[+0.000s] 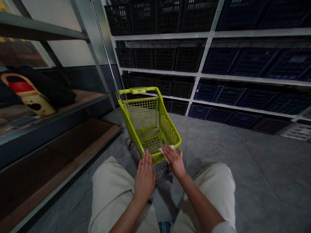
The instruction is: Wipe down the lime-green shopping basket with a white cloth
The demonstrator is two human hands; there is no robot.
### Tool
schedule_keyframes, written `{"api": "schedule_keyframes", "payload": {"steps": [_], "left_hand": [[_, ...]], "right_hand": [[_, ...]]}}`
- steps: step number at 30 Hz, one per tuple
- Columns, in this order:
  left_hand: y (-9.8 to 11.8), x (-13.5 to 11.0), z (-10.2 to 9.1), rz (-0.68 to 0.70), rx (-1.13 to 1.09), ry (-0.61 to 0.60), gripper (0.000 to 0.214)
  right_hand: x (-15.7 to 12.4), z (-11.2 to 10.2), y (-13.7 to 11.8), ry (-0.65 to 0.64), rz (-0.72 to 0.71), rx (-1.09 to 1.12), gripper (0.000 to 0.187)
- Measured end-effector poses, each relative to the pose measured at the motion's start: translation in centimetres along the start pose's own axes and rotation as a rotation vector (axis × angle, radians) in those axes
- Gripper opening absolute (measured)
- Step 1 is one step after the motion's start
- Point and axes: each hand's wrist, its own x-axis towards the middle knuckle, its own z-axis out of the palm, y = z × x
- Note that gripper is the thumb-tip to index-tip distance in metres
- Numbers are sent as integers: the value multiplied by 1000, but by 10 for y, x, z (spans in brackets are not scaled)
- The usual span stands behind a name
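In the head view, a lime-green plastic shopping cart [148, 129] is seen directly ahead, just in front of the person's knees, with its long handle bar [137, 90] at the far end and its mesh basket facing upward. The near rim [155, 158] of the cart is reached by both hands. The left hand [145, 179] is held flat, its fingers [145, 161] straight and together, with the tips at the rim and not visibly curled around it. The right hand [173, 160] is laid over the rim a little farther along, and its fingers [170, 153] are closed down on a white paper slip [165, 151], which is pinned against the cart — only a corner and an edge are left showing. Small caster wheels [169, 174] are seen below the basket, on a grey concrete floor [243, 161]. Beige trousers [213, 191] cover the legs. To the left, a metal shelving unit [97, 58] with wooden shelf boards [60, 161] is seen, and a red-and-cream bag [26, 94] lies on it beside black cloth [53, 87]. To the right, white racks [206, 55] are stacked in 4 visible tiers with black and navy plastic crates [252, 61] — none of them is touched.
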Motion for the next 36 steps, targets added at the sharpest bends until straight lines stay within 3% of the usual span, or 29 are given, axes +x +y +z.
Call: {"api": "schedule_keyframes", "payload": {"steps": [4,7,11,17,20,23,26,31,33,36], "left_hand": [[1,1,1,-4,7,6,80],[2,1,2,-8,19,-3,81],[3,1,2,-25,23,-26,82],[3,-1,6,-29,26,-11,83],[1,-1,7,-28,32,-13,83],[-1,-1,6,-8,17,-16,84],[-2,-1,5,4,18,-9,82],[1,1,5,-4,21,-6,78],[3,1,4,-10,19,-9,78],[5,2,3,-26,15,-13,79]], "right_hand": [[-5,-17,49,30,103,-37,91],[-6,-18,55,52,143,-61,91],[-5,-3,18,131,228,-96,92],[-1,24,-71,88,149,38,81],[3,28,-83,42,139,60,69],[4,21,-62,-30,27,42,66],[0,6,-19,-25,-50,3,71],[-8,-18,48,22,38,-66,87],[-9,-19,54,51,94,-69,90],[-10,-8,30,140,204,-72,92]]}}
